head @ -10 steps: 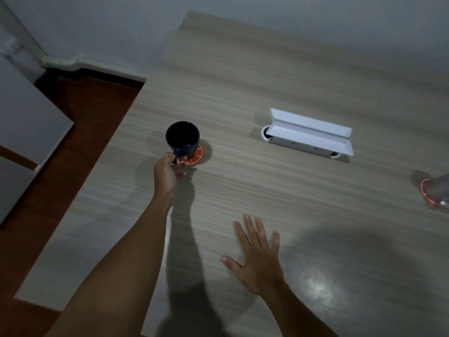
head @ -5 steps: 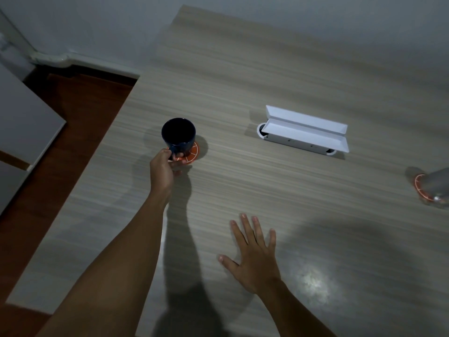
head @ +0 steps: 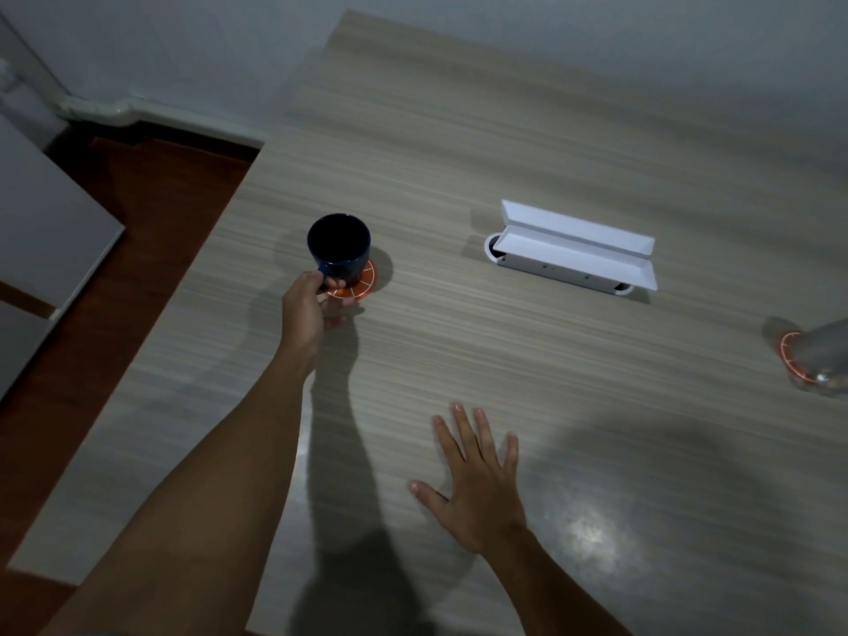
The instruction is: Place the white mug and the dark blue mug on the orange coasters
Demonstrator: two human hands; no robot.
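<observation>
The dark blue mug (head: 338,247) stands upright on an orange coaster (head: 360,283) at the left of the wooden table (head: 459,130). My left hand (head: 307,312) grips the mug's handle from the near side. At the right edge of the view, the white mug (head: 826,348) sits on a second orange coaster (head: 790,358), partly cut off by the frame. My right hand (head: 477,479) lies flat on the table with its fingers spread, holding nothing.
A white cable box (head: 576,250) with its lid flipped up is set into the table between the two coasters. The table's left edge drops to a reddish wooden floor (head: 114,250). A grey cabinet (head: 41,231) stands at far left.
Both hands and the dark blue mug hold almost the same places. Only the view has shifted slightly.
</observation>
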